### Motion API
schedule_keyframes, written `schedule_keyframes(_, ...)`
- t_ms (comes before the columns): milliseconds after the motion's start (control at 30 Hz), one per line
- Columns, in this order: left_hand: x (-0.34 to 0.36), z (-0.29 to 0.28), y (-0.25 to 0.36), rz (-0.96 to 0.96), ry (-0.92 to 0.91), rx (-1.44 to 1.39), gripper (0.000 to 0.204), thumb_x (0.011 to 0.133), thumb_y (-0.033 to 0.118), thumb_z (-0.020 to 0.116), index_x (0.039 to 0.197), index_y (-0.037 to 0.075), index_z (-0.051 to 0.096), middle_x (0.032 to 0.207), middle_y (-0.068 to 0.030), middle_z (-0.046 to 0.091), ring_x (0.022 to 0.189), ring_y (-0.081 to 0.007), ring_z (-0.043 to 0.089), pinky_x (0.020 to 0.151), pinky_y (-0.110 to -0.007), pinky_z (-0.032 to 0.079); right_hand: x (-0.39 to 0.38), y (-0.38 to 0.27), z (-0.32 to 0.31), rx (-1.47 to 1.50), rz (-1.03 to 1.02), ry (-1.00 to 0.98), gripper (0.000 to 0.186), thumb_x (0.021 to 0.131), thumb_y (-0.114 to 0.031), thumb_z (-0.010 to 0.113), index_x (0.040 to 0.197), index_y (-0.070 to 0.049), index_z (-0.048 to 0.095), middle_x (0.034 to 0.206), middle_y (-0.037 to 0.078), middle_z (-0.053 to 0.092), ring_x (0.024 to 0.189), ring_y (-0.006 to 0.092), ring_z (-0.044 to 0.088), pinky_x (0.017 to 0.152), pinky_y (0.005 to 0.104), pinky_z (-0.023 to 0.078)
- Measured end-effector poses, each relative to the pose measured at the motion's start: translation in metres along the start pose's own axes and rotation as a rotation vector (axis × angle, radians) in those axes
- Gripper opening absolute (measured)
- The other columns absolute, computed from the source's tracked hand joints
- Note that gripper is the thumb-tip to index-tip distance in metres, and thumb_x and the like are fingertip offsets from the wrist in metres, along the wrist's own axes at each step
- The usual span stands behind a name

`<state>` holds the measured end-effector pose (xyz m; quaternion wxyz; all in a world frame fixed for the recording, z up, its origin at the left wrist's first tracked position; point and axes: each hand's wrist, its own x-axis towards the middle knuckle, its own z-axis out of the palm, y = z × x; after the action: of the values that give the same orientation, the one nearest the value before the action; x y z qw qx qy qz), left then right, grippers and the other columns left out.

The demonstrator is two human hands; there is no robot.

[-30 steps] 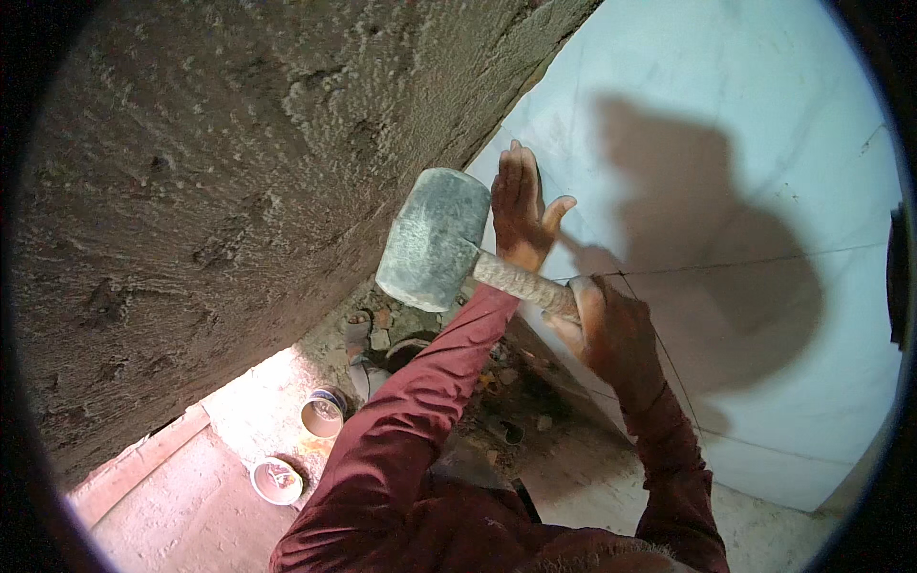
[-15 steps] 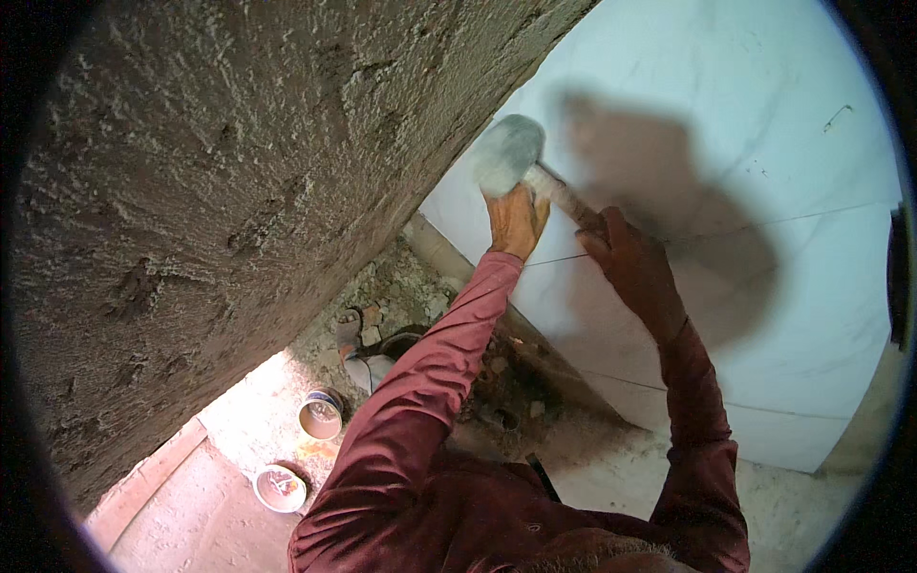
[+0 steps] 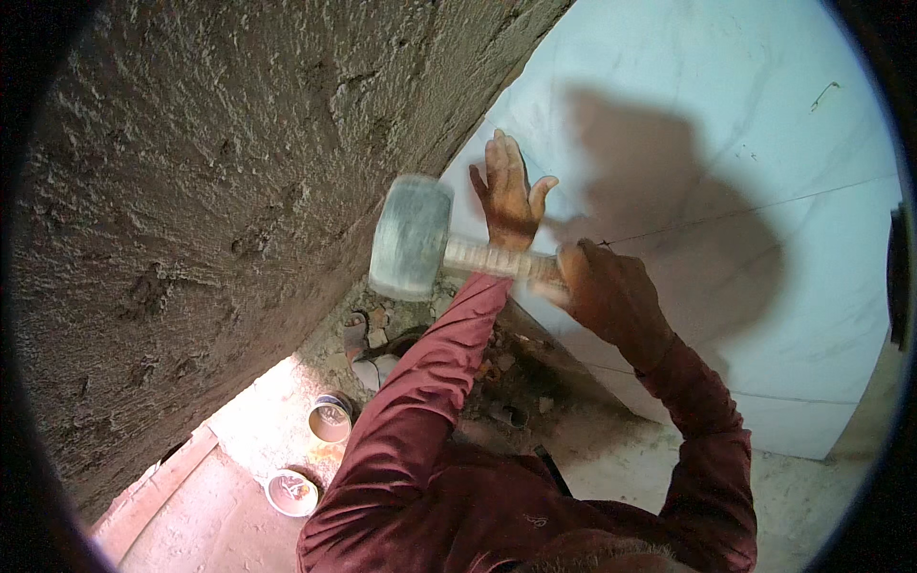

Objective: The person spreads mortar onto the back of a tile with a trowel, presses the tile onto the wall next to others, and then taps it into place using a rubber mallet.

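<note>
My right hand (image 3: 613, 298) is wrapped round the handle of a rubber mallet (image 3: 411, 237). The mallet has a thick grey-green head and a pale, worn handle, slightly blurred. Its head hangs over the left side of my left forearm, apart from the tiled wall. My left hand (image 3: 510, 196) lies flat against a white marbled wall tile (image 3: 659, 57), fingers spread, close to the tile's left edge. The mallet handle crosses in front of my left wrist. A thin dark joint line runs across the tiles beside my right hand.
A rough grey plastered wall (image 3: 210, 191) fills the left side. Below lie rubble (image 3: 382, 320) and two small round tubs, one upper (image 3: 330, 422) and one lower (image 3: 291, 494). Someone's sandalled foot (image 3: 355, 334) shows by the rubble. A dark object (image 3: 898, 277) stands at the right edge.
The mallet has swung back from the tile, down and to the left, with my right hand lowered. My left hand, partly hidden by the mallet head before, now shows fully.
</note>
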<state>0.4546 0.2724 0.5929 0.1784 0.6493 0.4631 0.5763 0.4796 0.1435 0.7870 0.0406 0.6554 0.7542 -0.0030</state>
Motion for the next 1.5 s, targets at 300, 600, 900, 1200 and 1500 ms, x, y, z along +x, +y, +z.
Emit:
schedule_keyframes(300, 0.005, 0.001, -0.004, -0.062, -0.053, 0.028, 0.082, 0.090, 0.049, 0.067, 0.150, -0.001, 0.041, 0.158, -0.0212, 0.037, 0.145, -0.0395, 0.034, 0.116, -0.061, 0.022, 0.004, -0.001, -0.014, -0.153, -0.104, 0.135, 0.032, 0.093, -0.038, 0.069, 0.097, -0.008, 0.056, 0.085, 0.007, 0.060, 0.076, 0.0242, 0.065, 0.055, 0.0395, 0.050)
schedule_keyframes(600, 0.006, -0.002, 0.006, -0.078, -0.097, -0.001, 0.078, 0.093, 0.041, 0.066, 0.154, 0.002, 0.036, 0.162, -0.0218, 0.030, 0.147, -0.0334, 0.034, 0.118, -0.060, 0.019, 0.000, 0.008, -0.013, -0.104, -0.096, 0.146, 0.033, 0.100, -0.040, 0.059, 0.097, -0.008, 0.060, 0.078, 0.009, 0.061, 0.067, 0.0317, 0.067, 0.051, 0.0420, 0.056)
schedule_keyframes(900, 0.005, -0.001, -0.016, -0.109, -0.248, 0.011, 0.066, 0.096, 0.039, 0.061, 0.149, 0.001, 0.045, 0.160, -0.0250, 0.031, 0.148, -0.0391, 0.029, 0.121, -0.060, 0.010, 0.005, 0.022, -0.009, -0.166, 0.052, 0.134, 0.036, 0.091, -0.038, 0.071, 0.098, -0.005, 0.058, 0.091, 0.013, 0.067, 0.075, 0.0305, 0.068, 0.061, 0.0427, 0.055)
schedule_keyframes(1200, 0.000, 0.002, 0.002, -0.176, -0.190, -0.086, 0.063, 0.092, 0.032, 0.069, 0.142, -0.001, 0.049, 0.142, -0.0225, 0.054, 0.128, -0.0378, 0.053, 0.118, -0.050, 0.026, -0.016, 0.054, 0.004, -0.193, 0.062, 0.229, 0.047, 0.097, -0.052, 0.060, 0.093, -0.005, 0.055, 0.070, 0.013, 0.062, 0.055, 0.0295, 0.066, 0.051, 0.0405, 0.055)
schedule_keyframes(1500, 0.014, 0.015, 0.076, 0.159, -0.143, -0.147, 0.115, 0.078, 0.064, 0.075, 0.157, 0.001, 0.021, 0.162, -0.0342, 0.012, 0.152, -0.0500, 0.012, 0.121, -0.064, 0.014, -0.103, 0.043, -0.046, -0.048, 0.006, 0.408, 0.046, 0.079, -0.041, 0.083, 0.090, -0.004, 0.057, 0.075, 0.012, 0.059, 0.057, 0.0297, 0.059, 0.057, 0.0421, 0.050)
